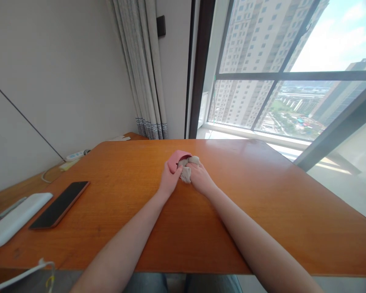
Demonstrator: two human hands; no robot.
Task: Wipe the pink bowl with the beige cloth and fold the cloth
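Over the middle of the table, my left hand (168, 180) is closed on a pink, hollow-looking item (176, 158), thumb at its near side. Whether it is a pouch, a bowl or something else I cannot tell. A crumpled light-grey cloth (186, 175) bunches at its opening, with one end hanging down. My right hand (201, 178) is closed on this cloth, its fingertips partly hidden in the folds and against the pink item. Both hands are close together, almost touching.
The wooden table (128, 162) stretches out on all sides. To the left lie a black-screened phone (61, 205) and a white flat device (21, 217). Farther back are a power strip (76, 155) and a curtain (146, 73). A large window (277, 77) stands at the right.
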